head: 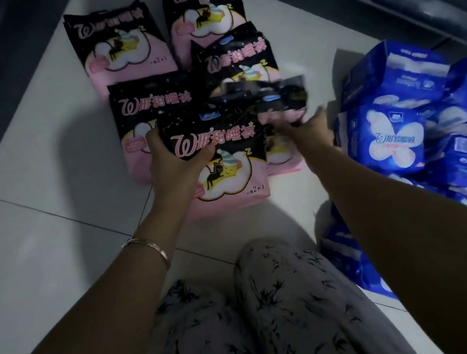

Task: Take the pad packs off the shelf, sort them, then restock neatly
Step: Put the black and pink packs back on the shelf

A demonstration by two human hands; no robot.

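Patterned trousers (276, 307) fill the bottom centre, above the white tile floor (38, 236). I see the left hand (175, 161), bracelet (148, 245) on its wrist, curled round the front black-and-pink pack (226, 175) at frame centre. The right hand (307, 129) holds a blurred dark pack (277, 94) just beside it. Other pink packs (115, 43) lie on the floor at upper centre, and blue packs (395, 134) are heaped at the right edge.

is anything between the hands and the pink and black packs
Nothing visible. The left hand grips the nearest pink and black pack, and the right hand holds a blurred pack beside it.
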